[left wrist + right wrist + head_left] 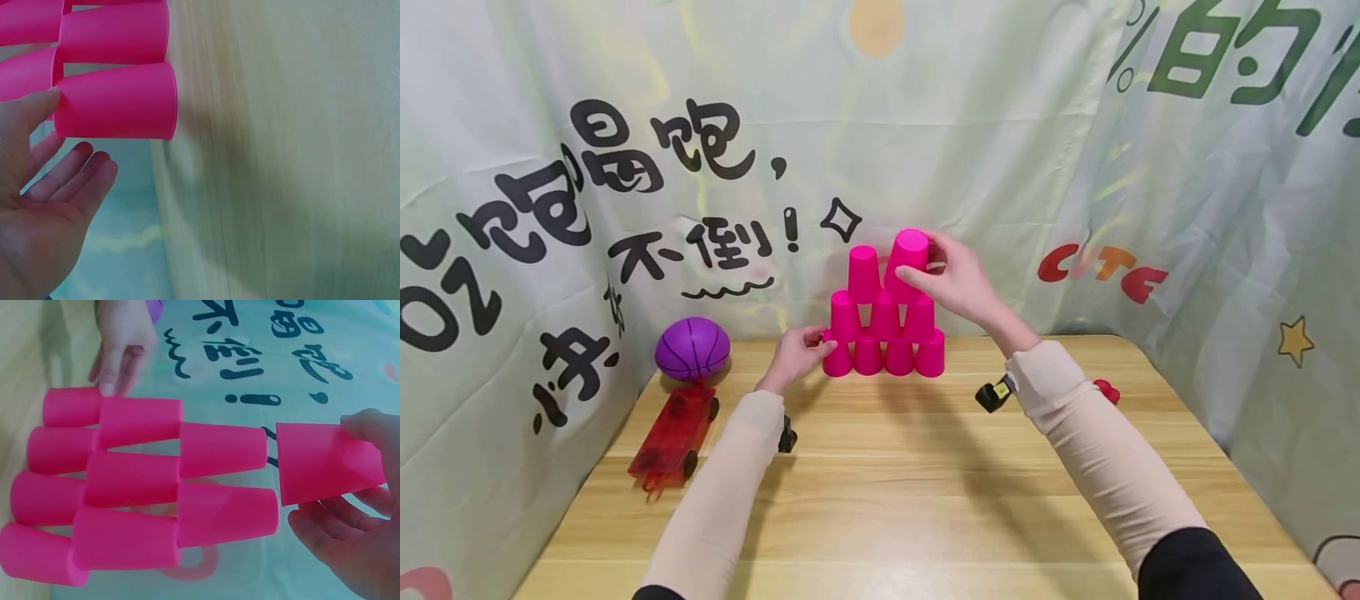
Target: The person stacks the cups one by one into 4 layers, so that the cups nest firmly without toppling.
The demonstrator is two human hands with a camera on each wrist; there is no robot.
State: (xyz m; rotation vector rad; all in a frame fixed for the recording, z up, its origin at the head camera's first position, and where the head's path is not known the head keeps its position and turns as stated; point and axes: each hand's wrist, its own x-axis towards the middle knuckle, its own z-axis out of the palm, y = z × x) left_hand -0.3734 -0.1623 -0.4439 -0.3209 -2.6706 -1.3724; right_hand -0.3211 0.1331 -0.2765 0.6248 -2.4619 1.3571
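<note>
Bright pink plastic cups, mouths down, stand in a stepped stack [883, 321]: a bottom row of several, 3 above it, then 2. My right hand [958, 275] holds another pink cup [328, 462] upside down between thumb and fingers. In the right wrist view, a small gap separates its rim from the 2 upper cups. My left hand [793, 358] is at the stack's lower left corner. Its thumb touches the narrow upper end of the leftmost bottom cup [119, 103], the index finger is close by, and the other fingers are loosely spread.
On the left of the wooden table [880, 500] sit a purple basketball [692, 348] and a translucent red toy cart [673, 429] with black wheels. A red object [1107, 390] lies partly behind the right sleeve. A printed cloth [970, 150] hangs behind the stack.
</note>
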